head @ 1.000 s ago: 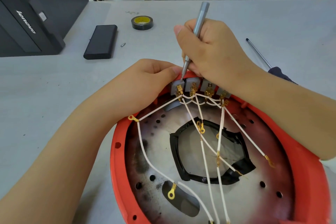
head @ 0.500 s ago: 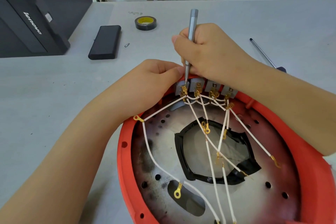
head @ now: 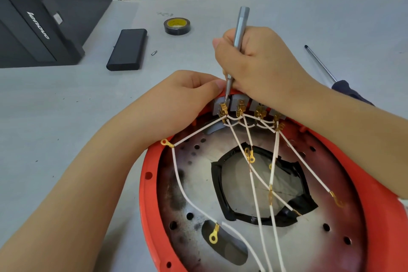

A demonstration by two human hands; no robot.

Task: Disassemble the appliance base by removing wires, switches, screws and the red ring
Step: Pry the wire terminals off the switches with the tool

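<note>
Right hand [head: 258, 66] curled round slim grey metal screwdriver [head: 239, 35], tip down on brass terminal of leftmost grey switch block [head: 220, 106] at far rim of round red plastic appliance base [head: 150, 185]; left hand [head: 181, 101] bent over that rim beside the switch, thumb near the tip, grasp unclear; white wires [head: 187, 192] with brass ring lugs fanned across scorched metal plate [head: 331, 216], on grey table [head: 55, 117]; black tape roll [head: 177, 26] beyond

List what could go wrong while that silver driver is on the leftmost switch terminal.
1. The silver driver tip sits beside the left hand, whose thumb is by the leftmost switch; a slip could jab it.
2. The right hand hides part of the switch row, so neighbouring brass terminals might get bent.
3. The loose white wires could snag.
</note>
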